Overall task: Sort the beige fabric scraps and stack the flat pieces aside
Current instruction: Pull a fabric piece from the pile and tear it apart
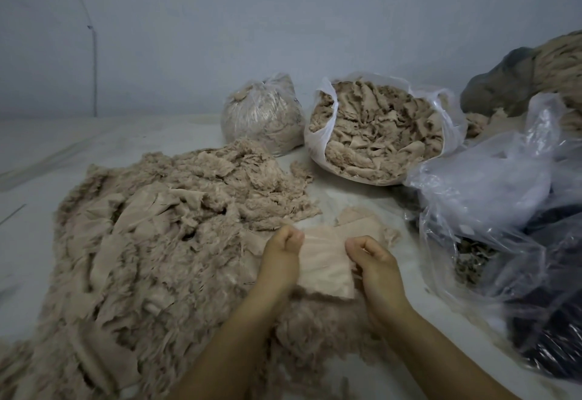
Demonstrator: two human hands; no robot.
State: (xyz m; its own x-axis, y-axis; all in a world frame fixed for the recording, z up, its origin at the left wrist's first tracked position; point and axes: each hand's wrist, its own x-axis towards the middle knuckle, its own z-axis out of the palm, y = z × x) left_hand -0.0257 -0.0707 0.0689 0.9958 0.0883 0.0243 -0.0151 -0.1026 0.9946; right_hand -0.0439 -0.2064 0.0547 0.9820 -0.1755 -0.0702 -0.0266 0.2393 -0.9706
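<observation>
The flat piece (324, 265), a pale beige rectangle of fabric, was held stretched between both hands just above the near right edge of the scrap heap (151, 242). It was judged to be under inspection for flatness: pulled taut by two opposite edges, it showed its full face to the camera.

The left hand (282, 250) pinched the piece's left edge, fingers curled tight with the thumb on top. The right hand (370, 258) pinched the right edge in the same way, knuckles up. Both forearms entered from the bottom of the view and converged on the piece, wrists roughly level.

Just beyond the piece, to the right of the heap, lay a small stack of flat pieces (362, 221) on the pale floor (47, 147). Its position within easy reach suggested it was the set-aside stack, and the held piece appeared bound for it.

The heap itself, mixed frayed scraps and flatter folds, remained large, so sorting was judged far from complete.

Behind the heap stood a tied plastic bag (261, 116) of scraps and an open white bag (381, 129) full of them. To the heap's right sat loose clear plastic bags (491, 185) holding dark material. A further mound (535, 69) rose at the far right against the wall (283, 21).
</observation>
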